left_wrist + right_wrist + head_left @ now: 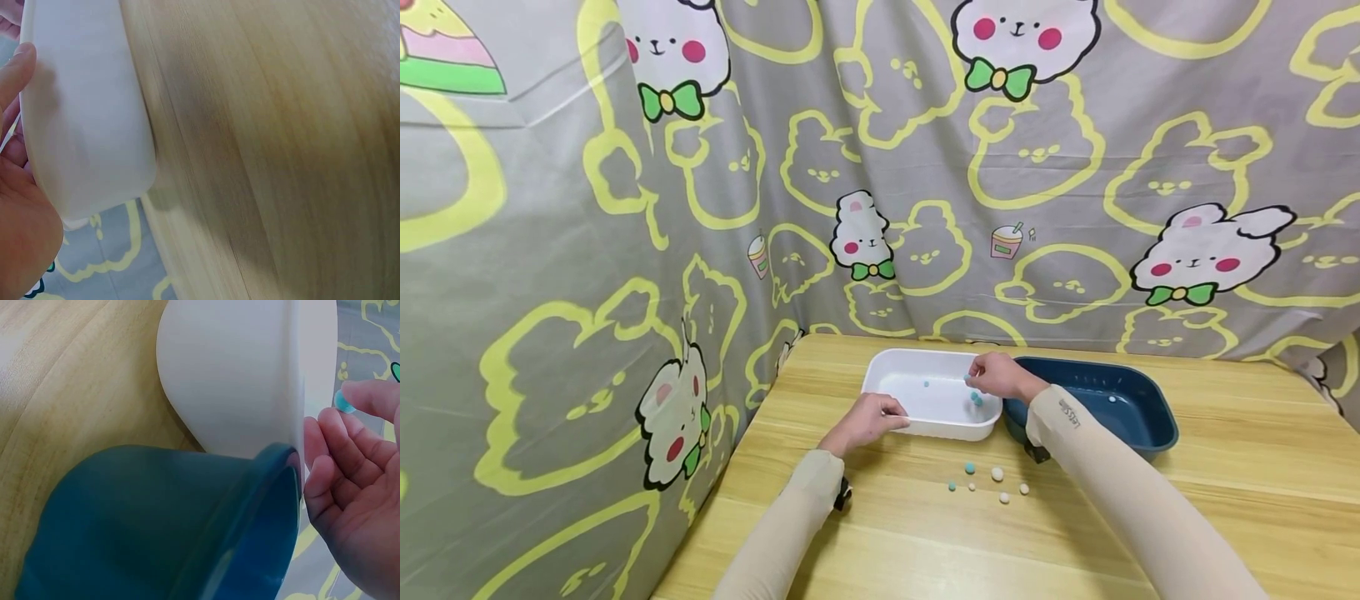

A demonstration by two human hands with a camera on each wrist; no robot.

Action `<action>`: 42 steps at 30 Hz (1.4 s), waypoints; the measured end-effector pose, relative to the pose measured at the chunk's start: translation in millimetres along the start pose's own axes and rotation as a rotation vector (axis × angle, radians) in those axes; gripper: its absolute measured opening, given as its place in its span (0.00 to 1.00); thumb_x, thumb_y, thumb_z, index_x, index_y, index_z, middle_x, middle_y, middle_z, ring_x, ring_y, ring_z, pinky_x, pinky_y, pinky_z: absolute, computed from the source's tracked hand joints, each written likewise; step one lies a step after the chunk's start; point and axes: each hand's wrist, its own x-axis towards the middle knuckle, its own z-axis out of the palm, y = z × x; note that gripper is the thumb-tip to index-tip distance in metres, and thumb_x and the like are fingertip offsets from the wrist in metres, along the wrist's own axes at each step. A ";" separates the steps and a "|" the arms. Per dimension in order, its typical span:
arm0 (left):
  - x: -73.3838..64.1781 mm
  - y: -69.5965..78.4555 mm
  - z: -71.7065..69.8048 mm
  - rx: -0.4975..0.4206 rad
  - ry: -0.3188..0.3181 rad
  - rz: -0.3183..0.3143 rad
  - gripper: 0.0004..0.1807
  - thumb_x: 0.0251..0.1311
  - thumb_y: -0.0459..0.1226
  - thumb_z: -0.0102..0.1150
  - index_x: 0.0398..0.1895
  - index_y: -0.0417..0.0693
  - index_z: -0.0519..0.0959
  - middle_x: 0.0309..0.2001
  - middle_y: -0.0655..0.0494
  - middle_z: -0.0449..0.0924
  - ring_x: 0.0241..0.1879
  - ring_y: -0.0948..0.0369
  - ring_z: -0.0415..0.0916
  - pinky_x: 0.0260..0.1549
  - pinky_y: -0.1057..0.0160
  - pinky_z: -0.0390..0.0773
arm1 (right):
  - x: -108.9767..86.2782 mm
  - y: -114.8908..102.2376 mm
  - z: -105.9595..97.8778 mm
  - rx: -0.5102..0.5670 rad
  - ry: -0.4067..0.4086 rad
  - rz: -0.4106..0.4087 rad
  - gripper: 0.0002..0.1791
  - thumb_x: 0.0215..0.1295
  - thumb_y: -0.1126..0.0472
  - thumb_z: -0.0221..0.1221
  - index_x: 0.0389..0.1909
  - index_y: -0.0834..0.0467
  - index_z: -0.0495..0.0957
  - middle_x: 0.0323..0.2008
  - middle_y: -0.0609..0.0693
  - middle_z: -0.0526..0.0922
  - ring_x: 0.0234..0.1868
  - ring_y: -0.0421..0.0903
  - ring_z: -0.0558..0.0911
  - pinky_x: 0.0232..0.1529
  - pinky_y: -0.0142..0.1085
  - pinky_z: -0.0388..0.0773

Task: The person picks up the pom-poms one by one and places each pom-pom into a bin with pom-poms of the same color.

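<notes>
My left hand (865, 420) grips the near rim of a white plastic basin (951, 430) at its left part. In the left wrist view, the thumb (20, 69) lies on the outside and the fingers go behind the rim. Over the basin's right end, my right hand (1000, 377) pinches a small light-blue ball (343, 402) between thumb and forefinger. Several blue balls (977, 400) lie inside at that end, and another blue ball (927, 384) sits farther left. To the right, partly behind my right forearm, stands a dark-blue basin (1165, 417) with a white ball (1112, 399) in it.
On the wooden table (910, 525), in front of the basins, lie two blue balls (970, 468) and several white balls (997, 474) of differing sizes. A grey curtain (925, 250) with cartoon prints hangs behind the table and along its left side.
</notes>
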 end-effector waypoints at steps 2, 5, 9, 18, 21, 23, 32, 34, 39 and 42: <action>0.1 0.1 -0.3 -0.001 0.001 0.000 0.05 0.59 0.44 0.63 0.28 0.57 0.84 0.28 0.69 0.79 0.33 0.68 0.75 0.38 0.65 0.74 | 0.3 -0.2 -0.4 -0.002 0.000 -0.008 0.08 0.64 0.59 0.59 0.35 0.61 0.79 0.28 0.54 0.80 0.27 0.45 0.75 0.29 0.35 0.71; 0.0 0.8 -0.7 -0.007 0.000 -0.002 0.05 0.59 0.44 0.63 0.28 0.57 0.84 0.29 0.69 0.79 0.33 0.68 0.75 0.38 0.65 0.74 | 0.6 -0.1 -0.6 -0.010 0.002 -0.018 0.08 0.64 0.60 0.58 0.36 0.61 0.80 0.28 0.53 0.80 0.27 0.44 0.75 0.29 0.35 0.71; -0.9 1.7 -1.0 -0.016 -0.003 -0.008 0.05 0.59 0.45 0.63 0.28 0.58 0.84 0.29 0.68 0.80 0.33 0.68 0.75 0.37 0.65 0.74 | 0.1 -0.1 0.5 -0.005 0.001 -0.001 0.08 0.64 0.60 0.58 0.37 0.61 0.80 0.30 0.54 0.80 0.28 0.44 0.75 0.30 0.35 0.71; 0.1 0.4 -0.2 0.004 -0.004 -0.003 0.05 0.59 0.44 0.63 0.29 0.57 0.84 0.29 0.69 0.79 0.33 0.69 0.75 0.38 0.66 0.74 | -12.0 -0.8 -1.3 -0.028 0.022 -0.066 0.07 0.64 0.60 0.58 0.35 0.60 0.80 0.27 0.53 0.79 0.26 0.44 0.73 0.28 0.36 0.71; 0.6 1.1 -0.4 0.006 -0.004 -0.005 0.05 0.59 0.44 0.63 0.29 0.57 0.84 0.29 0.69 0.79 0.33 0.69 0.75 0.38 0.66 0.74 | -21.0 -0.7 -3.1 -0.045 0.039 -0.107 0.05 0.63 0.61 0.59 0.34 0.60 0.79 0.24 0.49 0.77 0.24 0.43 0.72 0.27 0.36 0.70; 0.3 1.8 -0.5 0.005 -0.005 -0.003 0.05 0.59 0.44 0.63 0.29 0.57 0.84 0.29 0.69 0.79 0.33 0.69 0.75 0.38 0.66 0.74 | -28.3 -0.6 -3.8 -0.054 0.048 -0.131 0.05 0.63 0.62 0.59 0.33 0.59 0.79 0.22 0.47 0.75 0.23 0.43 0.71 0.27 0.36 0.69; -0.6 3.0 -2.1 0.014 -0.011 0.001 0.06 0.60 0.45 0.62 0.30 0.57 0.84 0.30 0.68 0.79 0.33 0.68 0.75 0.37 0.65 0.75 | -53.6 -0.1 2.8 -0.049 0.056 -0.232 0.03 0.64 0.61 0.59 0.32 0.57 0.79 0.20 0.44 0.75 0.19 0.41 0.69 0.26 0.35 0.69; -0.3 2.7 -2.0 0.013 -0.012 0.000 0.06 0.60 0.45 0.62 0.30 0.57 0.84 0.30 0.68 0.79 0.33 0.68 0.75 0.37 0.65 0.75 | -58.8 -2.6 3.9 -0.046 0.054 -0.257 0.03 0.64 0.62 0.59 0.33 0.56 0.80 0.20 0.43 0.75 0.19 0.41 0.70 0.26 0.35 0.69; 0.4 1.6 -1.2 0.012 -0.011 -0.006 0.06 0.60 0.45 0.62 0.29 0.58 0.84 0.29 0.69 0.79 0.33 0.68 0.75 0.38 0.65 0.75 | -70.6 -9.8 8.2 -0.041 0.030 -0.303 0.03 0.65 0.62 0.58 0.33 0.55 0.80 0.21 0.42 0.75 0.19 0.39 0.70 0.26 0.34 0.70; 0.4 1.1 -0.8 0.012 -0.006 -0.001 0.06 0.59 0.45 0.63 0.29 0.57 0.84 0.29 0.68 0.79 0.33 0.68 0.75 0.38 0.65 0.75 | -76.4 -11.5 12.2 -0.031 0.006 -0.321 0.03 0.66 0.63 0.58 0.33 0.56 0.80 0.22 0.43 0.77 0.19 0.38 0.71 0.27 0.34 0.71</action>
